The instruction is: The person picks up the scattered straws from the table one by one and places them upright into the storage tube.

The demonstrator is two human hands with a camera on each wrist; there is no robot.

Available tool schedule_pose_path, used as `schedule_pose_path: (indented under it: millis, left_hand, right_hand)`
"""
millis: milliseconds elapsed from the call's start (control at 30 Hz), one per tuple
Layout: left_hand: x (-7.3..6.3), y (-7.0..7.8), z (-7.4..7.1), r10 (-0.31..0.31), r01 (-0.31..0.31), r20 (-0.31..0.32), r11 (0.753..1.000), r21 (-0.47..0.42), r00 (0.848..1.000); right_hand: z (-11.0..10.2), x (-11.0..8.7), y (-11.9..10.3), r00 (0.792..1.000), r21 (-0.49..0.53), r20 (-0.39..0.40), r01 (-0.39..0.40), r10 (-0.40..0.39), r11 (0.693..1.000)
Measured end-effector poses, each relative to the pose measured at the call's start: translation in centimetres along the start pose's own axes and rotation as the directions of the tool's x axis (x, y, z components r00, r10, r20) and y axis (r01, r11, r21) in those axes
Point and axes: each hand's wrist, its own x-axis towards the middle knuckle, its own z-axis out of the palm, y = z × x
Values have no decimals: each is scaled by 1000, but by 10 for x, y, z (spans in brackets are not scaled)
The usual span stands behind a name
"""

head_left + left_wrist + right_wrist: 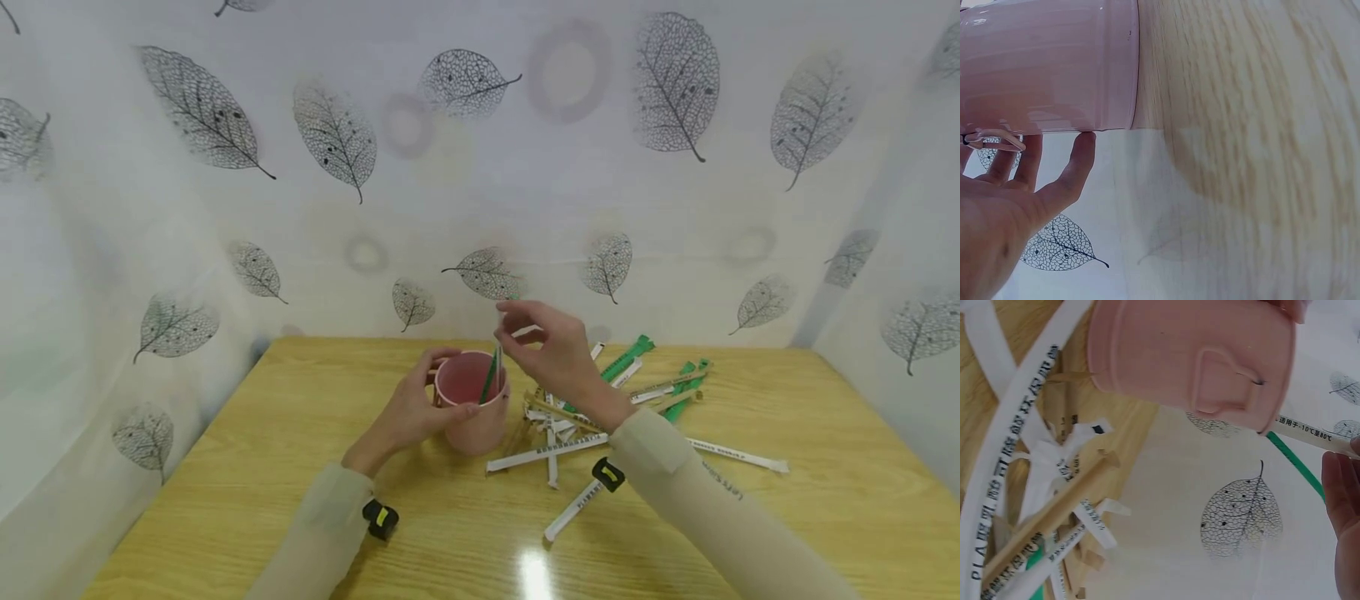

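Pale sleeves [750, 533], nearest, at four and seven o'clock; left hand [416, 408] gripping pink cup [476, 432]; right hand [551, 343] pinching white wrapped straw [1305, 432], lower end inside cup at three o'clock, probably light, bendable, best held near top.

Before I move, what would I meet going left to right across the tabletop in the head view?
Left hand → pink cup → right hand → outermost white-wrapped straw. The rest of the straw pile is left out, since it overlaps the right hand.
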Motion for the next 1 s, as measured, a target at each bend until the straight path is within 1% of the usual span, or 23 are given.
schedule_pose_path:
  millis: [133,300,433,667,767,833,900,967,1000]
  left_hand:
    - [1,-1,0,-4,4,5,1000,1,1000]
    - [1,0,1,-8,8,5,1000,-3,1000]
    - [1,0,1,-8,8,8,1000,-6,1000]
    - [0,0,1,-14,14,3,1000,3,1000]
    - [0,1,1,-19,19,6,1000,6,1000]
    - [-1,2,0,-21,21,8,1000,4,1000]
    - [-1,1,-1,-26,26,3,1000,6,1000]
    - [-1,1,-3,-29,29,-4,999,12,1000]
    - [-1,1,-4,-30,30,-6,999,13,1000]
  right_hand:
    - [2,-5,3,1000,-5,13,0,0,1000]
    - [2,-7,5,1000,-14,10,1,0,1000]
    - [1,-8,5,1000,-23,13,-25,25,999]
    - [-5,-18,9,994,-59,17,-103,104,993]
    - [-11,-24,10,994,-85,21,-104,106,991]
    - [-15,-27,10,996,-102,51,-68,74,992]
    - [-20,-31,9,994,-108,107,-13,25,994]
    - [-23,-35,7,980,-101,196,40,-20,994]
    - [-25,-37,5,967,-103,251,60,-33,993]
